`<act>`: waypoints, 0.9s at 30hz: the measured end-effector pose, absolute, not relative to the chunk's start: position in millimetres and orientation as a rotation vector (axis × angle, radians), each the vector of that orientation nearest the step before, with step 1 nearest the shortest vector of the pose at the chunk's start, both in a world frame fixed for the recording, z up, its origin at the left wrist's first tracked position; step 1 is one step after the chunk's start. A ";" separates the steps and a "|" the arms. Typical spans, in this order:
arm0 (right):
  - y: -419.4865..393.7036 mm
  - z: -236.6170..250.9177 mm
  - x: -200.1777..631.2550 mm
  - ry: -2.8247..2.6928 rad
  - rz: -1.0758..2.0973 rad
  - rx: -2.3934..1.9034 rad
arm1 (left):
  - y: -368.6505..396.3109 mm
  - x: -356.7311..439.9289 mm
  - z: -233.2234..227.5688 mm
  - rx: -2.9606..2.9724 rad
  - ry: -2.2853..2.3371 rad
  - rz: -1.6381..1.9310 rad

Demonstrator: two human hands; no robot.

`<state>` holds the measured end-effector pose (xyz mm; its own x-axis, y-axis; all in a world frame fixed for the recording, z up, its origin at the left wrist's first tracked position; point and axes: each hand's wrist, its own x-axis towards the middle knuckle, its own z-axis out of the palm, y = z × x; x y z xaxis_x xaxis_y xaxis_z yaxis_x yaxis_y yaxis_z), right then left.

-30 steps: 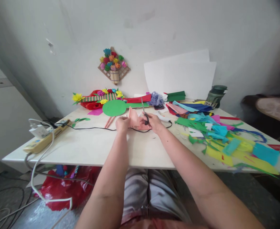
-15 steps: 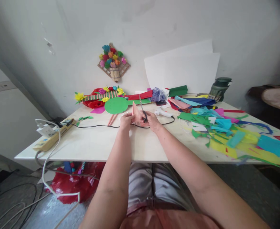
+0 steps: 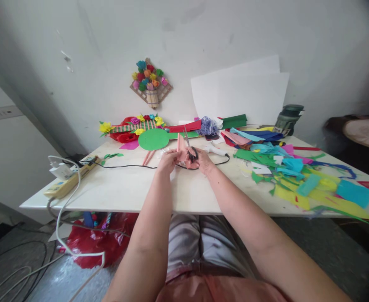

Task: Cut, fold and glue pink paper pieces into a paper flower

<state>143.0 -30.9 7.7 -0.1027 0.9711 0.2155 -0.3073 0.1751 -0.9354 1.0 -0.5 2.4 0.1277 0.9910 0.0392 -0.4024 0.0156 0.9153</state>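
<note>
My left hand pinches a folded piece of pink paper held upright over the white table. My right hand grips black-handled scissors, blades pointing up and away, set against the pink paper's edge. Both hands are close together near the middle of the table. A green paper circle lies just beyond them.
Coloured paper scraps cover the right side. A white glue gun with a black cord lies past my right hand. A power strip sits at left. White sheets and a paper-flower basket are on the wall; a red bag lies below.
The pink paper has been turned more upright in my left hand, and the scissors have shifted a little along its edge. The camera view has also tilted slightly.
</note>
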 end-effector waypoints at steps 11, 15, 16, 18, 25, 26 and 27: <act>-32.6 10.9 156.5 -1.283 1.516 -0.663 | -1.2 3.8 3.4 0.864 0.862 1.326; -34.4 16.2 160.3 -1.055 1.586 -0.528 | 0.4 5.0 1.2 0.858 0.856 1.353; -35.3 17.6 160.8 -1.023 1.602 -0.531 | 0.7 5.3 0.8 0.855 0.853 1.354; -36.8 20.3 162.0 -1.024 1.643 -0.548 | 1.2 5.5 0.3 0.862 0.842 1.353; -32.3 23.5 170.0 -1.001 1.753 -0.460 | 2.2 5.1 1.1 0.779 0.777 1.309; -31.9 23.6 170.5 -1.010 1.751 -0.475 | 1.8 5.2 1.8 0.753 0.772 1.312; -31.7 23.5 170.5 -1.026 1.745 -0.500 | 1.3 5.3 2.7 0.726 0.771 1.318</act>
<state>170.5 -31.7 23.5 -0.4063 0.9046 0.1290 -0.5524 -0.1307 -0.8233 5.3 1.3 2.7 0.0868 0.9932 -0.0778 -0.5547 0.1131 0.8244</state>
